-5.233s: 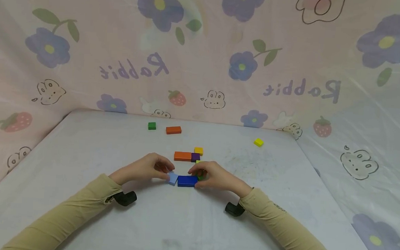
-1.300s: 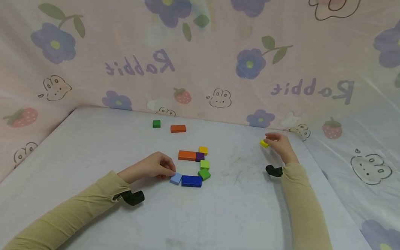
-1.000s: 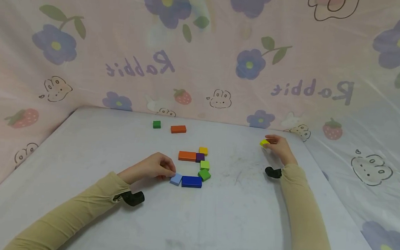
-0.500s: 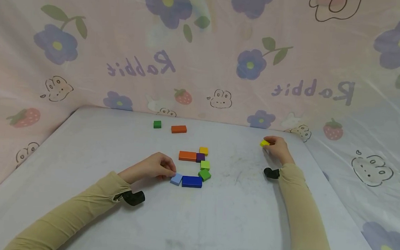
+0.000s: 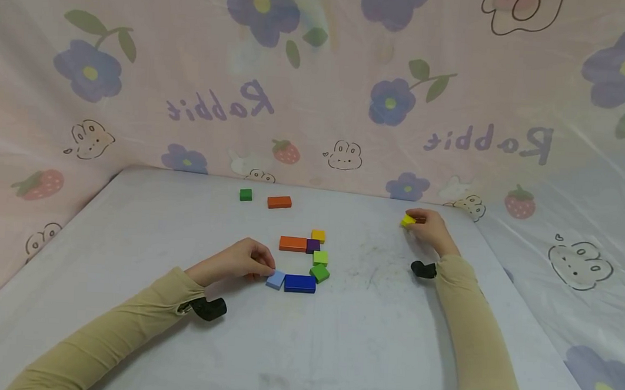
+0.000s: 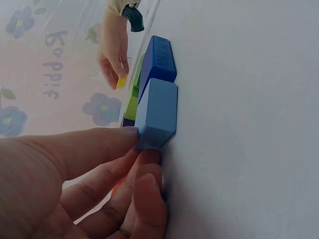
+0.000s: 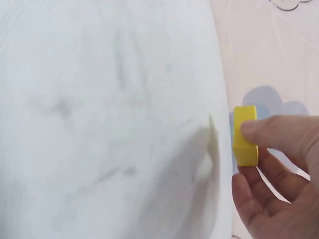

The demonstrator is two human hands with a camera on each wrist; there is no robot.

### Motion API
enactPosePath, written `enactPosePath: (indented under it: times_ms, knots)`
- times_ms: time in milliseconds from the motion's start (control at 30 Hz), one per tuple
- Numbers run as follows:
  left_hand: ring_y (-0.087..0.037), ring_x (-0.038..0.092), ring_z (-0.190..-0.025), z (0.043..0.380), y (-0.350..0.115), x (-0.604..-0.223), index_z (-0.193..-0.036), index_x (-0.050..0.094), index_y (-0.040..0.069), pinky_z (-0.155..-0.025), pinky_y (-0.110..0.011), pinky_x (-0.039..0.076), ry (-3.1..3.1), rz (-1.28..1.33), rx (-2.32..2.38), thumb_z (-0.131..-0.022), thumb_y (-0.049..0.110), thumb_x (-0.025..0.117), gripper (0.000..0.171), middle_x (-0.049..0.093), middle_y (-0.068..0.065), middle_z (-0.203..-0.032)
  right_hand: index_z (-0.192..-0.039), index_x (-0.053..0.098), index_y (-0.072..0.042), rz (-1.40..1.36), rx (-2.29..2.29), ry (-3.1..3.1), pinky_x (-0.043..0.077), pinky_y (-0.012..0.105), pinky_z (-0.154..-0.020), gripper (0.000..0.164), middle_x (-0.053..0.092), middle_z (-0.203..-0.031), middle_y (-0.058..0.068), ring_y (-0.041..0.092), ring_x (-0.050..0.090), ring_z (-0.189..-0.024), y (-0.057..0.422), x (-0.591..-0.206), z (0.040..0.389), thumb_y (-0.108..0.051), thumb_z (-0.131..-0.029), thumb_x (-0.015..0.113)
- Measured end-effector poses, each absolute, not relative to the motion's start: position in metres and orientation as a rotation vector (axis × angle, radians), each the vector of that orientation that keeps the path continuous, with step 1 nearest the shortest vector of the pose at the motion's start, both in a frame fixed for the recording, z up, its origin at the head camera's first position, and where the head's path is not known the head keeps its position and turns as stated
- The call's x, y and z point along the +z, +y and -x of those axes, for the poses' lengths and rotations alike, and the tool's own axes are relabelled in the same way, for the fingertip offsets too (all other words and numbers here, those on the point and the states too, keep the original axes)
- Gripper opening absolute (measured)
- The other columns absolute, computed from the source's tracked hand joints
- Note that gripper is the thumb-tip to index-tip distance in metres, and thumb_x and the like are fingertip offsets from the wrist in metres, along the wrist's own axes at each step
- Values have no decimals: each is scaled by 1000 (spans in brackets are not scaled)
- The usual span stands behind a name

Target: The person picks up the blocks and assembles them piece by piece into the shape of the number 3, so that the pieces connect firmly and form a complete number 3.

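Note:
My left hand [image 5: 240, 259] rests beside a light blue block [image 5: 275, 279]; in the left wrist view its thumb and curled fingers pinch the near end of that block. The light blue block lies at a slant against the left end of a dark blue block [image 5: 299, 284]. Far to the right, my right hand [image 5: 434, 232] pinches a small yellow block [image 5: 408, 221] between thumb and fingers. In the right wrist view this yellow block [image 7: 245, 135] appears up off the white tabletop, with its shadow below.
A green block [image 5: 319, 272], a lime block [image 5: 320, 258], a purple block [image 5: 313, 246], an orange-yellow block [image 5: 318, 236] and an orange block [image 5: 293, 244] continue the winding line. Farther back lie a dark green block [image 5: 246, 195] and another orange block [image 5: 279, 202]. A patterned curtain [image 5: 319, 71] stands behind.
My right hand has left the dark blue block, gone to the far right and picked up the yellow block, now shifted slightly left. The left hand stays at the light blue block.

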State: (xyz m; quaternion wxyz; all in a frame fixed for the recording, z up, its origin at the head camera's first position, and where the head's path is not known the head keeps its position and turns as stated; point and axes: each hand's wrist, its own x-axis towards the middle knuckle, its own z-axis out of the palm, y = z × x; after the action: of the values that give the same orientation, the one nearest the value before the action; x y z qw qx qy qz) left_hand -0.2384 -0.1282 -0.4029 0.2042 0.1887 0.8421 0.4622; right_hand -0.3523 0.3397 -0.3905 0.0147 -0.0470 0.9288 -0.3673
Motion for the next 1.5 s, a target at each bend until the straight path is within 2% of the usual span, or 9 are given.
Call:
enactPosePath:
  times_ms: [700, 1000, 1133, 1333, 1500]
  knots:
    - [-15, 52, -60, 239, -128, -405, -90, 69, 5, -57, -29, 45, 2348, -520, 1299, -84, 11, 73, 10, 59, -2, -70, -130, 55, -1, 516, -1248, 2865, 42, 46, -96, 41, 54, -130, 19, 34, 50, -117, 263, -364, 357, -8, -91, 64]
    - [-15, 52, -59, 239, -127, -406, -90, 70, 5, -56, -28, 45, 2355, -495, 1297, -84, 12, 73, 9, 60, -2, -70, -127, 58, 0, 662, -1259, 2826, 43, 43, -95, 39, 57, -126, 17, 31, 53, -113, 223, -360, 359, -5, -89, 66]
    - [-15, 52, -59, 238, -127, -406, -90, 70, 6, -57, -28, 45, 2357, -500, 1296, -85, 12, 72, 8, 60, -2, -71, -127, 57, 3, 691, -1252, 2803, 42, 44, -96, 39, 56, -127, 19, 33, 52, -115, 205, -350, 349, -3, -90, 65]
    - [-15, 52, -60, 237, -127, -405, -89, 69, 7, -57, -27, 45, 2355, -499, 1290, -85, 11, 72, 7, 60, -2, -71, -126, 59, -1, 733, -1240, 2792, 43, 40, -95, 38, 58, -125, 13, 27, 53, -113, 190, -357, 355, -5, -89, 67]
    - [-15, 52, -61, 237, -127, -405, -91, 69, 5, -57, -28, 45, 2358, -509, 1296, -85, 12, 72, 10, 60, -1, -72, -124, 60, 0, 771, -1242, 2769, 44, 39, -95, 37, 59, -123, 13, 27, 54, -111, 177, -362, 356, -2, -87, 67]
